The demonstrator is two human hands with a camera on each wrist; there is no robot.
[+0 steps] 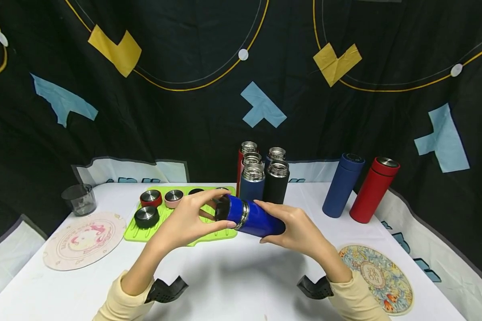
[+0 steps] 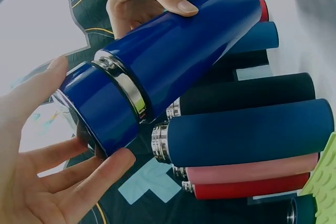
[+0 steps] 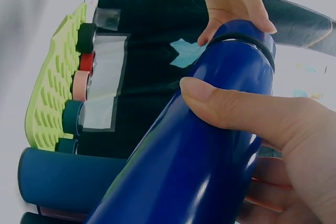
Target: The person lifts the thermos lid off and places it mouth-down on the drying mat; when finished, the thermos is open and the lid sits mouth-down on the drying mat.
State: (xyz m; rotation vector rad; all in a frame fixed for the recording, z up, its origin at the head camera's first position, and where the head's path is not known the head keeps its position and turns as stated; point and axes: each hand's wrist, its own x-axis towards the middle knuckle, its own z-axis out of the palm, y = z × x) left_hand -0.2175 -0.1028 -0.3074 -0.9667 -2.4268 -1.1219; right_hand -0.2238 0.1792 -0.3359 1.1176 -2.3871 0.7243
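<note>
A glossy blue thermos bottle [image 1: 261, 223] is held tilted in the air above the middle of the white table [image 1: 209, 276]. My right hand [image 1: 295, 225] grips its body, thumb laid along the side in the right wrist view. At the other end, my left hand [image 1: 180, 220] pinches the bottle's blue lid [image 2: 100, 106] between thumb and fingers. A shiny silver band [image 2: 128, 87] shows where lid and body meet, with no gap visible there.
Several lidless bottles, among them a black bottle [image 1: 276, 187], stand upright at the back. Loose lids, including a red lid [image 1: 151, 198], sit on a green mat [image 1: 225, 238]. Closed blue [image 1: 341, 189] and red bottles [image 1: 372, 194] stand right; a clear cup [image 1: 82, 203] stands left. Round mats [image 1: 56, 249] flank both sides.
</note>
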